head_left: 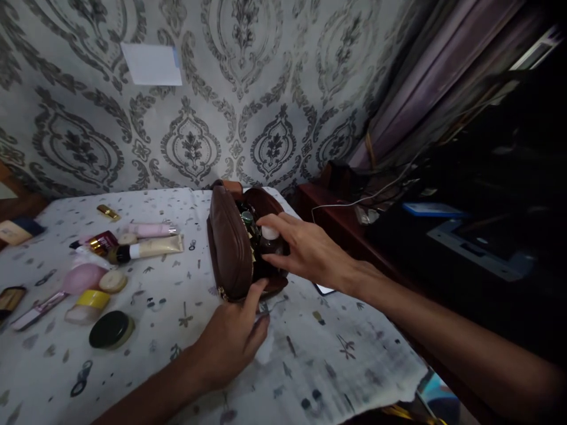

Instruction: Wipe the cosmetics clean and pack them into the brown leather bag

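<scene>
1. Your right grip [310, 248] is spanning a dark, white-capped bottle [270, 232], standing roughly upright inside the brown leathery bag [228, 242].
2. Left grip [234, 333] is touching the bag's near end; can't tell if either's squeezing.

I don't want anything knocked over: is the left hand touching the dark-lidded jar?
Apart. The head view shows patterned tablecloth plainly between the left hand and the dark-lidded jar.
</scene>
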A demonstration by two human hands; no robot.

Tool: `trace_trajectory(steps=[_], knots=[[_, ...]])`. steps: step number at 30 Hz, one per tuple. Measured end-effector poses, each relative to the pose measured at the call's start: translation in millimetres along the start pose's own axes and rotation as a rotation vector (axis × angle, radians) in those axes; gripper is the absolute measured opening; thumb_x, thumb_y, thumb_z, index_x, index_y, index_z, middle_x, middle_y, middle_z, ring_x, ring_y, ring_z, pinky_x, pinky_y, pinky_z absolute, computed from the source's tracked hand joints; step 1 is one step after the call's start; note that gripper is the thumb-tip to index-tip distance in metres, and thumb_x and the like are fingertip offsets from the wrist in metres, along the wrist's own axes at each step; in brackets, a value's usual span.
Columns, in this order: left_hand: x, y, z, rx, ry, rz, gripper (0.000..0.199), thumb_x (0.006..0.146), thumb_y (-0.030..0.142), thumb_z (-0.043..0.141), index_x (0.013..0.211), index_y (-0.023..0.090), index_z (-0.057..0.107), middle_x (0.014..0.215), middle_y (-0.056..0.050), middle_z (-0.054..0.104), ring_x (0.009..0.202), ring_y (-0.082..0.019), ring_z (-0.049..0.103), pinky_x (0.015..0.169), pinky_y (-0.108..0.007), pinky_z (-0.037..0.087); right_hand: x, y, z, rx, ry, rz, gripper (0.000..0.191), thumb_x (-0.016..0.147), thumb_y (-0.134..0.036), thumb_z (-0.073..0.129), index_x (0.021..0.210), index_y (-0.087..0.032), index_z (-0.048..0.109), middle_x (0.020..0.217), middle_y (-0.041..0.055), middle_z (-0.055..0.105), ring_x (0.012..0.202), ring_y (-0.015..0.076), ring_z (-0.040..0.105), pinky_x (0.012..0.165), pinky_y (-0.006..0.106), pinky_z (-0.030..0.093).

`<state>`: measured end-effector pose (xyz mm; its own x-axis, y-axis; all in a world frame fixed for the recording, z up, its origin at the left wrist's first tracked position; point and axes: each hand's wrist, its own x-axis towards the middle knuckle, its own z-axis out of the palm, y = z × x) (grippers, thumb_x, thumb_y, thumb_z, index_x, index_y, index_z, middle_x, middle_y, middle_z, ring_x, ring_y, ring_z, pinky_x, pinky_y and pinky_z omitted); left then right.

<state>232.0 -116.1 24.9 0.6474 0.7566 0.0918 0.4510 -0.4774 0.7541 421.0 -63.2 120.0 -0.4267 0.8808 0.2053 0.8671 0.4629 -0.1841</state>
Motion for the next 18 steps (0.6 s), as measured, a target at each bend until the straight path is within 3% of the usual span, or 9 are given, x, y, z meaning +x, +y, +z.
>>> trace_trajectory(steps=[3,7,13,18], knots=[[-0.4,-2.1,-2.3,0.027,-0.012,0.005,0.053,0.094,0.024,0.041,0.146,0.017,0.032,0.100,-0.011,0.074,0.082,-0.024,0.070,0.073,-0.033,0.052,5.2,-5.2,4.3,-0.207,-0.115,-0.024,0.038,0.080,-0.024,0.074,0.113,-0.019,0.057,0.098,0.0063,0.064,0.093,0.0237,0.057,0.077,0.032,0.037],[-1.2,-4.0,-3.7,0.078,-0.045,-0.009,0.055,0.095,0.026,0.040,0.148,0.016,0.030,0.095,-0.010,0.074,0.079,-0.025,0.070,0.070,-0.034,0.051,6.5,-7.9,10.0,-0.388,-0.093,-0.057,0.033,0.080,-0.030,0.076,0.107,-0.018,0.060,0.093,0.0076,0.066,0.094,0.0261,0.053,0.076,0.034,0.030],[-1.8,-5.0,-3.3,0.046,-0.044,-0.004,0.058,0.095,0.025,0.040,0.151,0.015,0.027,0.097,-0.011,0.073,0.080,-0.024,0.068,0.071,-0.033,0.050,2.3,-7.1,12.3,-0.492,-0.090,-0.089,0.022,0.083,-0.036,0.074,0.089,-0.017,0.066,0.095,0.0106,0.066,0.093,0.0261,0.052,0.075,0.035,0.027],[-1.6,-4.6,-4.5,0.024,-0.056,-0.009,0.058,0.095,0.025,0.039,0.150,0.014,0.027,0.092,-0.009,0.072,0.078,-0.023,0.066,0.076,-0.034,0.050,2.7,-8.8,10.0,-0.507,-0.166,-0.095,0.015,0.086,-0.030,0.071,0.092,-0.017,0.067,0.093,0.0095,0.068,0.093,0.0248,0.055,0.075,0.035,0.025]])
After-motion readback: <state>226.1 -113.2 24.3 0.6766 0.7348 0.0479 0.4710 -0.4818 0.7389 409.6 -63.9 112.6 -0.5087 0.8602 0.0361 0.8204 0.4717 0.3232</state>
